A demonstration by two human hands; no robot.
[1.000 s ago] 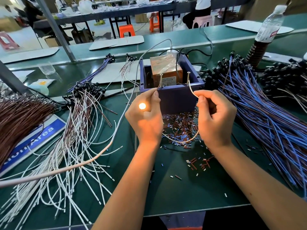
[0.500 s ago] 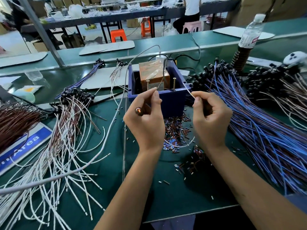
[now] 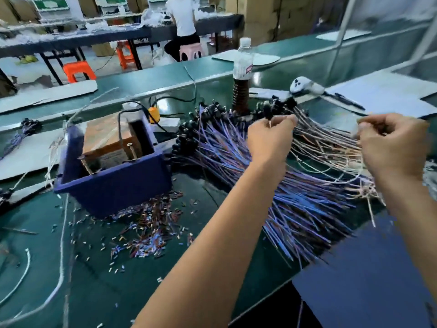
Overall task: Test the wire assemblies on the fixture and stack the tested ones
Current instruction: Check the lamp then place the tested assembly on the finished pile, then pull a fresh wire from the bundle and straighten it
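Over the bench (image 3: 146, 292), the left hand (image 3: 268, 140) is pinching a wire assembly's (image 3: 268, 113) black head between curled fingers (image 3: 287, 120); the right hand (image 3: 392, 143) is gripping its blurred tail end. Both are hovering above the blue wire pile (image 3: 295, 197), with the blue fixture box (image 3: 113, 185) sitting farther left.

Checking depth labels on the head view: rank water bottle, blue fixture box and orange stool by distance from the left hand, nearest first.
1. Water bottle: just behind the left hand, slightly to its left.
2. Blue fixture box: further left on the bench.
3. Orange stool: far left, on the floor beyond the bench.
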